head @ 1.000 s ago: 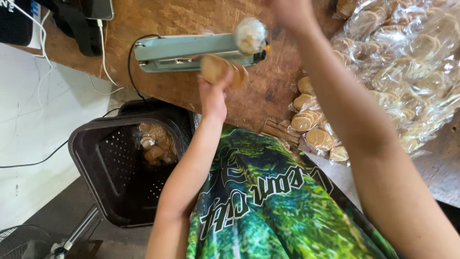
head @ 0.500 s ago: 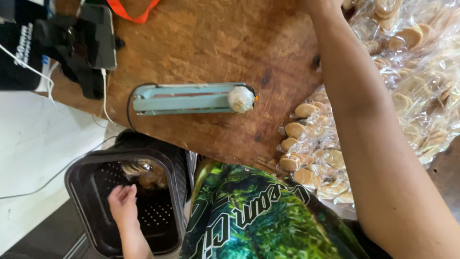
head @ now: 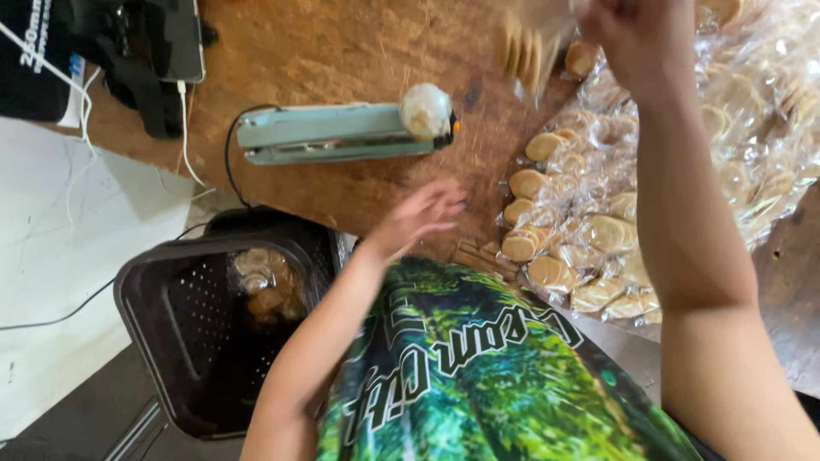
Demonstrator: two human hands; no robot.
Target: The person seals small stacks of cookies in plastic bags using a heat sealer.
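My right hand [head: 636, 38] is raised over the wooden table [head: 342, 51], shut on a clear bag of round biscuits [head: 525, 43] that hangs blurred to its left. My left hand [head: 418, 218] is empty with fingers spread, hovering at the table's near edge just below the pale green heat sealer [head: 342, 132]. A pile of bagged biscuits [head: 598, 196] lies on the table under my right arm. A sealed bag of biscuits [head: 265, 282] rests inside the black perforated basket [head: 171, 341] at lower left.
A black bundle with a phone [head: 175, 38] and white cables sits at the table's far left corner. The sealer's black cord [head: 231, 162] runs off the table edge. Pale floor lies to the left of the basket.
My left hand has come up out of the black basket to the table edge, leaving a bag of biscuits inside. My right hand has lifted a bag of biscuits from the pile.
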